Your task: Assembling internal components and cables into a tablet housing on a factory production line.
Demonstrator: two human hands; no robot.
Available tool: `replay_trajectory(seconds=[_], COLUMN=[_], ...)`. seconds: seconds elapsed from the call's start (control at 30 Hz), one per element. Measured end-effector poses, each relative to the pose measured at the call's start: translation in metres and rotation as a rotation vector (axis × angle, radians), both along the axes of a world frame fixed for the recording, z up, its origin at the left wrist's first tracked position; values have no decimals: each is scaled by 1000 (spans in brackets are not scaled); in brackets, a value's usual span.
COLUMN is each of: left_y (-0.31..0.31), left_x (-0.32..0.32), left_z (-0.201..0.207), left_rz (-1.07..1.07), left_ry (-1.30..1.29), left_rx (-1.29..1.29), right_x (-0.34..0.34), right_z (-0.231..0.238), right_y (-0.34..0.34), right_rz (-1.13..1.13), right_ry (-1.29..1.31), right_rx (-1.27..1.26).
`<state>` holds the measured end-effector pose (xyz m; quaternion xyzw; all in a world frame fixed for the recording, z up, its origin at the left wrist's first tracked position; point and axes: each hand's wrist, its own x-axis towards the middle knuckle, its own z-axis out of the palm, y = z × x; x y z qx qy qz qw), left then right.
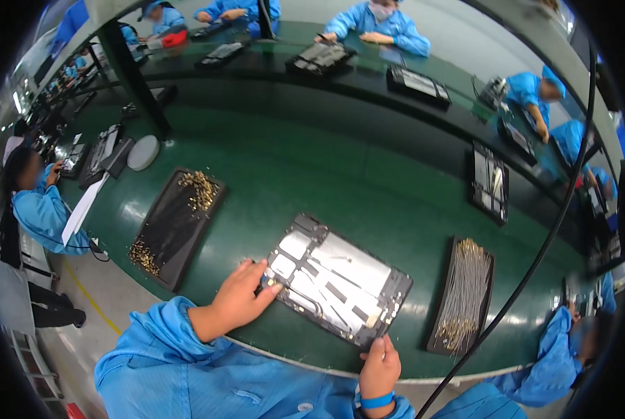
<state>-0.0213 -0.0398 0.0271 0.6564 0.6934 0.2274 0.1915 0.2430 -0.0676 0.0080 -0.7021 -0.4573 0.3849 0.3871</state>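
An opened tablet (pixel 347 269) with a black frame, silver battery area and bare inner parts lies tilted on the green table in front of me. My left hand (pixel 239 297) holds its left edge, with the thumb over the top and the fingers along the side. At the near right corner, the fingers of my right hand (pixel 380 364) pinch the frame; a blue band circles that wrist. What the undersides of my fingers touch is hidden.
Left stands a black tray (pixel 176 216) with small gold-coloured parts; right, another tray (pixel 438 334) holds thin grey cables with gold ends. A black cable (pixel 536 265) crosses the right side. Opened tablets (pixel 417 85) rest on the line beyond, where co-workers in blue sit.
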Motion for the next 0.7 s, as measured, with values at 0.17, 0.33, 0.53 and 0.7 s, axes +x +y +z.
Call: replay_trajectory(seconds=[0.17, 0.33, 0.53, 0.7], left_y=[-12, -15, -31, -7], left_x=[1, 33, 45, 42], left_z=[7, 14, 23, 17], left_rz=[84, -403, -250, -117], left_ry=[250, 304, 200, 289], left_rx=[202, 470, 449, 122], right_x=[14, 32, 11, -12], right_z=[23, 17, 50, 53], right_y=[16, 26, 44, 62], right_rz=[22, 115, 237, 189], right_ry=[457, 263, 378, 470], right_rx=[-340, -280, -327, -327])
